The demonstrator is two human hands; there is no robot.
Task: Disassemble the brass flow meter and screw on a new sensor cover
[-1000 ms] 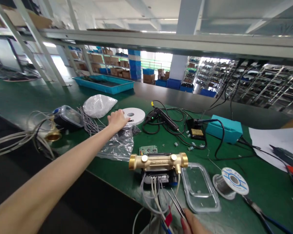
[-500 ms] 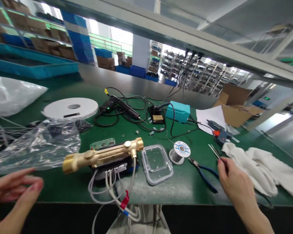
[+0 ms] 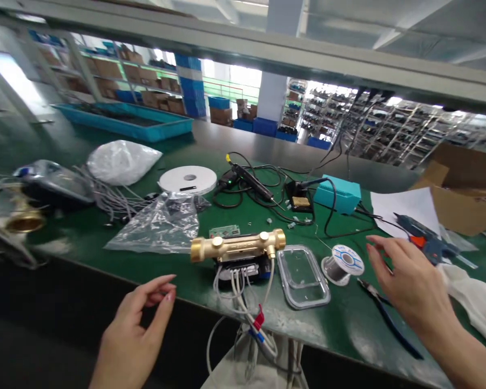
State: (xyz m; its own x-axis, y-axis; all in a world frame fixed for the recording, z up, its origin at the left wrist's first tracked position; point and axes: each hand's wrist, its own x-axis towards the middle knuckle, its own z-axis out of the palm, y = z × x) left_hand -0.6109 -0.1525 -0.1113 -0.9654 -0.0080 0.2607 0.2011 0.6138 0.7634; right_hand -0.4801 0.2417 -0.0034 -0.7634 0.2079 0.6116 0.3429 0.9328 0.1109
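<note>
The empty left hand (image 3: 140, 319), loosely curled, hovers near the long brass meter body (image 3: 237, 247), while the open, empty right hand (image 3: 413, 286) hangs above blue-handled steel pliers (image 3: 389, 319).

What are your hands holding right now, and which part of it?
Nothing is held: the left hand and the right hand both look empty, with nothing between their fingers.

Left hand (image 3: 135, 327), right hand (image 3: 415, 286): bare, polished nails (image 3: 170, 296).
</note>
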